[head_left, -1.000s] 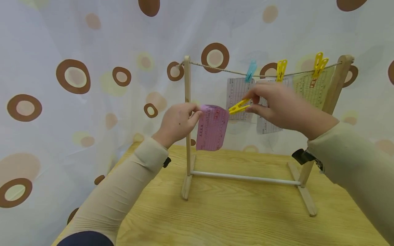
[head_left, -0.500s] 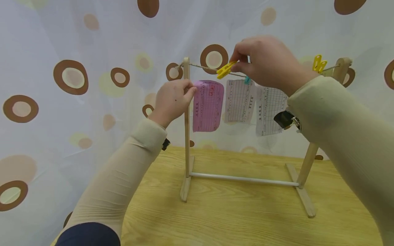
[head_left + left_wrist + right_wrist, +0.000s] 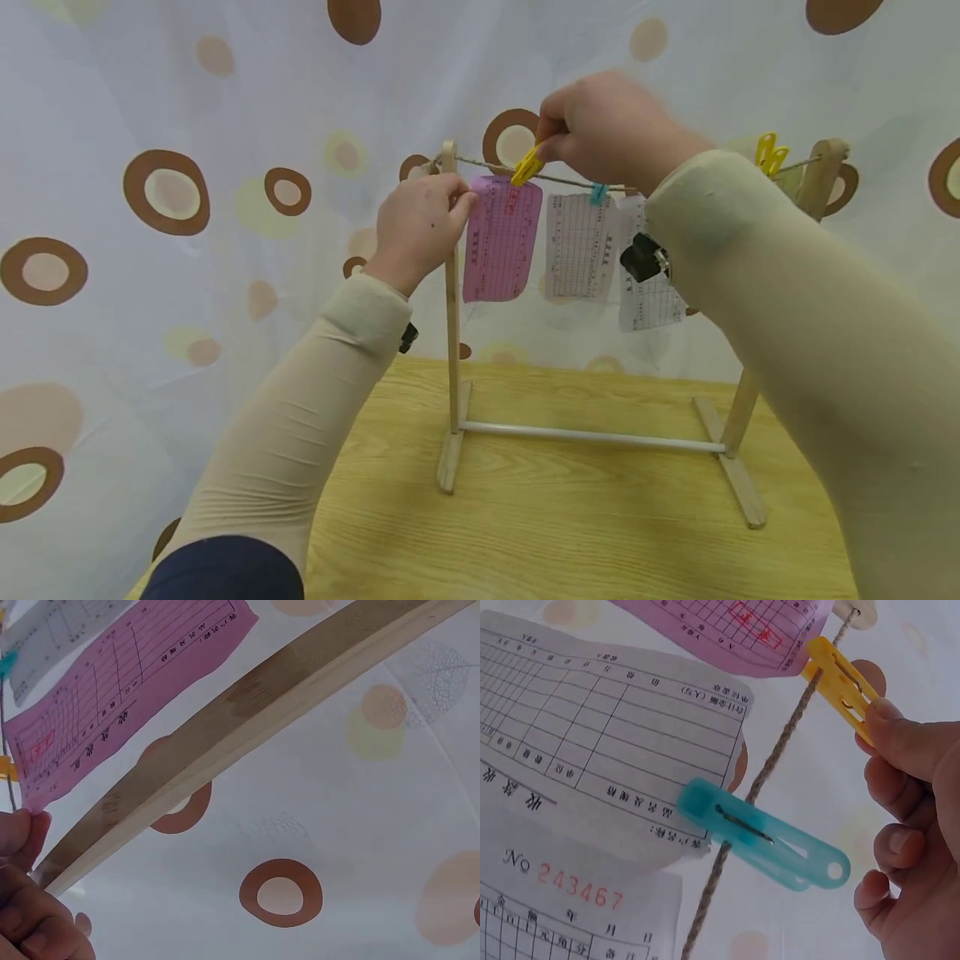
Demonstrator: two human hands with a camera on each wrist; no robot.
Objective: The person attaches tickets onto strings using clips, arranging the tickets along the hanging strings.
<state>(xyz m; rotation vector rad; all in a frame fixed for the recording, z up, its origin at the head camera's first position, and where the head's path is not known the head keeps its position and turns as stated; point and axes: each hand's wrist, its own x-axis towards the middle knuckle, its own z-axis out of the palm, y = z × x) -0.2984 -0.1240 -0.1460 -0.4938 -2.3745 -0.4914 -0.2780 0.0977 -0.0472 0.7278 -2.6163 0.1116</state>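
Observation:
My left hand [image 3: 420,221] pinches the upper left corner of a pink printed receipt slip [image 3: 501,242], which hangs upright just under the rope [image 3: 784,742]. Thumb and index finger of my right hand [image 3: 611,125] squeeze the handle end of a yellow clothespin [image 3: 528,166]. In the right wrist view its tip sits at the slip's top edge, with the rope running across it. A white receipt slip [image 3: 577,246] hangs to the right from a teal clothespin [image 3: 757,825].
The rope spans a wooden stand with a left post [image 3: 453,333], a right post [image 3: 738,408] and a white crossbar [image 3: 592,436] on the wood-grain table [image 3: 570,517]. Another white slip [image 3: 648,292] and two yellow clothespins [image 3: 768,156] are farther right. A spotted curtain [image 3: 225,292] stands behind.
My left hand has raised the pink slip up to the rope. My right hand has carried the yellow clothespin up and left, onto the slip's top edge.

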